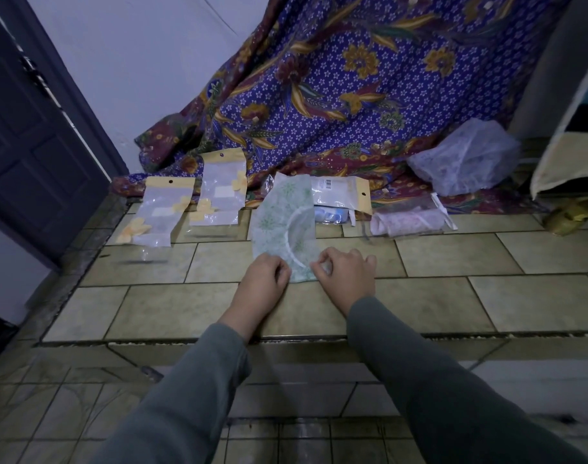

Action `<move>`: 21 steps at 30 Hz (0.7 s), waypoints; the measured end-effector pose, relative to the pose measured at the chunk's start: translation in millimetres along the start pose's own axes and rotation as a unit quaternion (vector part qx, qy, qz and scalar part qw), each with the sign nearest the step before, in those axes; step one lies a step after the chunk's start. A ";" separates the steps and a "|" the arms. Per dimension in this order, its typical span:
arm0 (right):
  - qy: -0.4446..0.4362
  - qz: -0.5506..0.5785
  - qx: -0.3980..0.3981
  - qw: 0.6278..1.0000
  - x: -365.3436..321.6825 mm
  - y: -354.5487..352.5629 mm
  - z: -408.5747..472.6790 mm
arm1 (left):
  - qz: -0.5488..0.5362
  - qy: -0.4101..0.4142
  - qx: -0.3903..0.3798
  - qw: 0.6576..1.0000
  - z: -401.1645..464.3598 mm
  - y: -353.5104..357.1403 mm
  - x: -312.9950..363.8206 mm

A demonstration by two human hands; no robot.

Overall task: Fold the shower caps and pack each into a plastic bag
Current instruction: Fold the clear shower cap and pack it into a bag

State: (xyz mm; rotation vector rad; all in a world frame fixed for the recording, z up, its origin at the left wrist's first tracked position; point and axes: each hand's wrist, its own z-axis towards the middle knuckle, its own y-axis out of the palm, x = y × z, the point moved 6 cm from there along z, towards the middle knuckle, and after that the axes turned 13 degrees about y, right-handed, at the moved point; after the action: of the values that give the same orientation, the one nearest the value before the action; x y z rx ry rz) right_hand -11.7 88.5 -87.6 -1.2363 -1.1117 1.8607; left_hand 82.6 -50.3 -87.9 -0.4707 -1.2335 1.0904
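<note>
The green cap (282, 226) lies folded in a half-round on the tiled floor (453, 296), its far end over a bag (341, 195). Left hand (264, 279) and right hand (344, 279) pinch its near edge with curled fingers. Two bags (159, 212) lie left; a pink packed bag (409, 219) lies right. A patterned cloth (336, 95) borders the far side. Bare tiles extend right of the hands.

free: tiled floor (453, 306) right of hands | blocked: packed bags (219, 195) and draped cloth (336, 95) behind
</note>
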 end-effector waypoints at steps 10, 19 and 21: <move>-0.139 0.010 0.055 0.989 1.6 -6.0 -7.4 | 0.056 0.093 0.025 0.994 -15.0 -5.3 -3.4; -0.161 0.066 0.000 0.985 7.0 -4.1 -6.1 | 0.093 0.054 -0.010 0.994 -7.0 -14.9 -10.4; -0.192 0.045 0.017 0.980 2.7 -5.1 -7.4 | 0.094 0.085 0.002 0.992 -7.5 -13.5 -7.6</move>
State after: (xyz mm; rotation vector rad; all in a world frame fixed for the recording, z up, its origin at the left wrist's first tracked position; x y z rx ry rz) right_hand -5.5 95.2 -85.6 -0.9437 -1.2318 2.2412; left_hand 95.4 -61.0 -83.4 -0.6733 -1.0519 1.1848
